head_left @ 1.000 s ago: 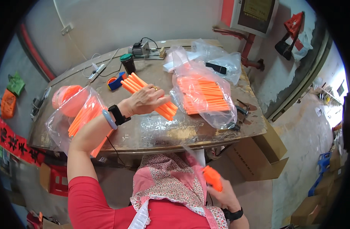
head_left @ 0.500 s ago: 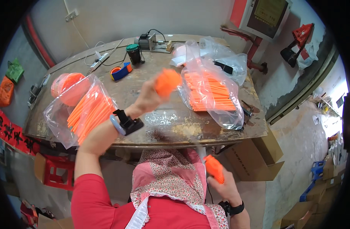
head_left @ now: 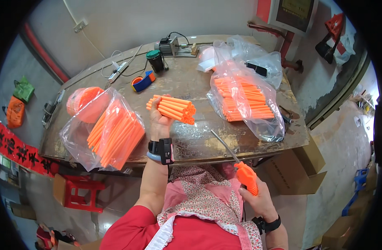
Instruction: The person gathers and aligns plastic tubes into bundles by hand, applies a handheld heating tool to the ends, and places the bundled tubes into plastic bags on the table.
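Observation:
My left hand [head_left: 159,121] is closed around a bundle of short orange plastic tubes [head_left: 173,109], held above the table with the tube ends facing right. My right hand [head_left: 258,197] grips the orange handle of a tool [head_left: 246,176] near the table's front edge. From that handle a long, thin metal rod reaches up and left over the table, its tip apart from the bundle. To the left of my left hand lies a clear plastic bag of orange tubes [head_left: 116,135]. A second bag of orange tubes [head_left: 245,100] lies on the right side of the table.
On the worn wooden table [head_left: 195,143] stand a dark cup with a green lid [head_left: 156,61], a blue and orange tape roll [head_left: 143,81], a power strip [head_left: 117,73] and a small motor [head_left: 169,46]. A cardboard box [head_left: 297,171] and red stool [head_left: 80,193] are below.
The tube bundle in my left hand has turned so its length shows, and that forearm now stands more upright. My right hand keeps the tool, its rod now plainly visible. The view has shifted slightly.

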A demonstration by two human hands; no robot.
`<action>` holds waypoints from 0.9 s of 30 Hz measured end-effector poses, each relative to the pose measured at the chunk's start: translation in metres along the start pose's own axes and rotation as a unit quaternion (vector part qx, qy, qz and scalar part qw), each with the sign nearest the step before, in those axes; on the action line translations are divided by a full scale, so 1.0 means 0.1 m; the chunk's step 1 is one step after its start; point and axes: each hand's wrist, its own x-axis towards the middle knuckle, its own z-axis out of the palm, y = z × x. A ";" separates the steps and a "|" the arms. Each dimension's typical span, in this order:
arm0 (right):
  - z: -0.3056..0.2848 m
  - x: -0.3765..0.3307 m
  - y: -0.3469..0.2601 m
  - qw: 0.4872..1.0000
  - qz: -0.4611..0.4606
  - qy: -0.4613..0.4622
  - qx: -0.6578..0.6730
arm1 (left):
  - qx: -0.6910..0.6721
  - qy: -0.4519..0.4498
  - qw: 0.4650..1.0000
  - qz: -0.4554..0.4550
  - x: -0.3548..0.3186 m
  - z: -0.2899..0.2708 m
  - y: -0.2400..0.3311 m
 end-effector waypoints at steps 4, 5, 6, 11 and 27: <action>0.01 0.07 -0.01 0.999 0.022 -0.019 0.014 | 0.000 0.042 0.999 0.012 0.00 0.02 -0.02; 0.04 0.06 0.00 0.999 0.023 -0.017 0.017 | 0.010 0.032 0.999 0.024 -0.01 0.02 -0.03; 0.08 0.06 0.01 0.999 -0.024 -0.036 -0.026 | 0.018 0.022 0.999 0.038 -0.02 0.04 -0.03; 0.03 0.12 -0.13 0.997 -0.031 -0.027 -0.060 | -0.004 0.023 0.999 0.038 0.01 0.03 -0.02; -0.04 0.12 -0.03 0.996 -0.018 0.021 -0.083 | 0.042 -0.064 0.997 0.031 0.03 0.24 -0.11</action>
